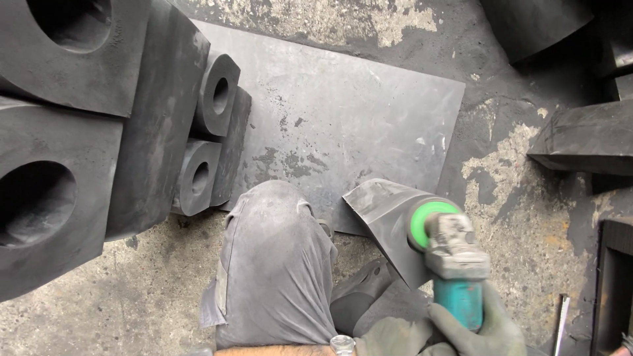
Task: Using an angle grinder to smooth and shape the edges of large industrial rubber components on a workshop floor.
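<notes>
Head cam looking down: right hand (484, 326) in a grey glove is wrapped tight round a teal angle grinder (453, 264), its green disc against a dark rubber piece (382, 214) beside the knee (277, 217). Left hand (389, 337), gloved too, sits low by the grinder; can't tell its grip. Flat rubber sheet (343, 112) lies on the floor behind.

Teal angle grinder (455, 264) with green disc, upright at near right, pressed on dark curved rubber piece (386, 221) tilted, resting just right of the knee.
</notes>
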